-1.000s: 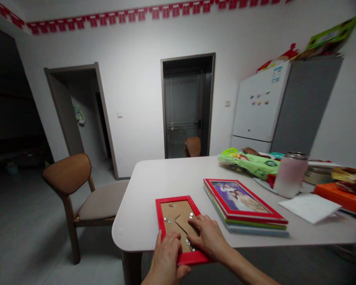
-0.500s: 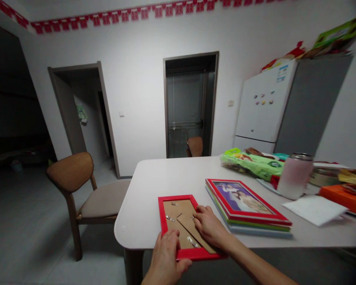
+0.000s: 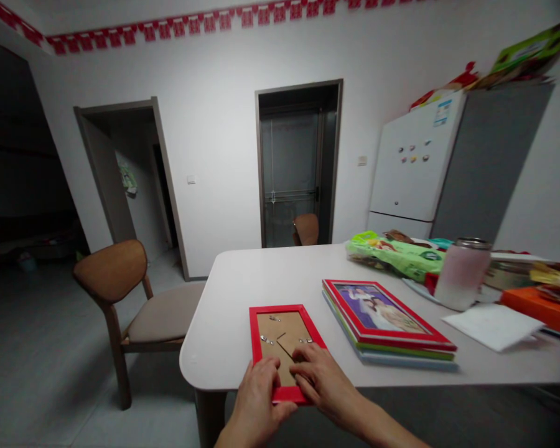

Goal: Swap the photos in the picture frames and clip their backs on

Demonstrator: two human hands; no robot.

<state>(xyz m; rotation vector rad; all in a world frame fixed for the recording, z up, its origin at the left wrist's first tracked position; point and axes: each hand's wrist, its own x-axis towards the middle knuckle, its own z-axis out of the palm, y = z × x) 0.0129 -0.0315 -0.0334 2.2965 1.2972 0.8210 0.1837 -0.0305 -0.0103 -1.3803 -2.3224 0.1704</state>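
Note:
A red picture frame [image 3: 255, 333] lies face down at the table's near edge, its brown backing board [image 3: 287, 325] showing. Small metal clips [image 3: 307, 340] sit along the board, and a dark slanted line from the stand flap crosses it. My left hand [image 3: 257, 393] is closed around the frame's lower left corner, fingers on top and thumb along the bottom edge. Bent fingers of my right hand [image 3: 324, 381] press together on the lower right part of the backing. They cover the lower clip area, so what lies under the fingertips is hidden.
To the right stands a stack of picture frames [image 3: 387, 311], a red one with a photo on top. Beyond are a green snack bag [image 3: 396, 256], a pinkish jar [image 3: 464, 274], a white paper [image 3: 494, 325] and an orange box [image 3: 536, 310]. A chair [image 3: 112, 274] stands left of the table.
My right hand has slid down and toward me along the backing, uncovering the right-side clip and covering the lower one. My left hand stays at the lower left corner.

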